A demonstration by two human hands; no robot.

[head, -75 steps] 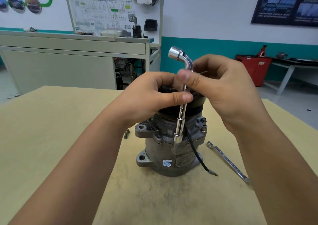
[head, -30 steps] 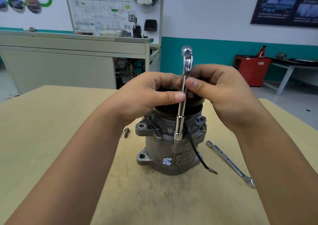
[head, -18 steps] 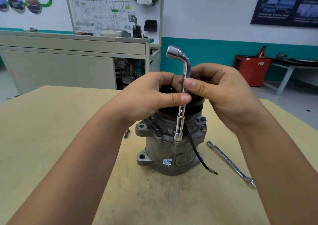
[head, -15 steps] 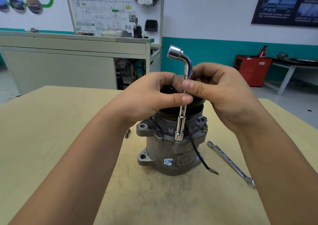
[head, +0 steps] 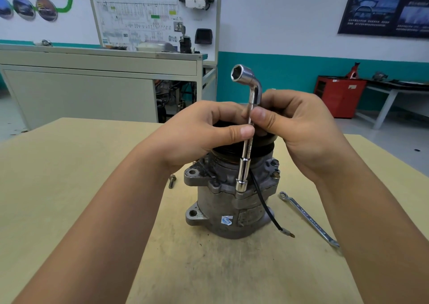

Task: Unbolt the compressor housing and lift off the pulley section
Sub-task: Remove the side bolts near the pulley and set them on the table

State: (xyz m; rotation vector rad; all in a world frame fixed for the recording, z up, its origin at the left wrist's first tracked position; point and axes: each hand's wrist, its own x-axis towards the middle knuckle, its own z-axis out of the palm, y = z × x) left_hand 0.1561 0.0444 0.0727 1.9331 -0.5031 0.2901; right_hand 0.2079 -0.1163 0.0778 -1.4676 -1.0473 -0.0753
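Chrome wrench (head: pixel 245 162) stands pinched between my left grip (head: pixel 199 134) and right grip (head: pixel 301 129), its lower end seated on the compressor (head: pixel 213 208) just below them. If tilted, it may slip and round the bolt.

This is a vehicle training workshop (circuit-diagram board (head: pixel 153 17), red tool cabinet (head: pixel 339 96)).

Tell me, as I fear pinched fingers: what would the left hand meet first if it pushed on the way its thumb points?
The socket wrench, which the left hand pinches; beyond it, probably the right hand, depth unclear.
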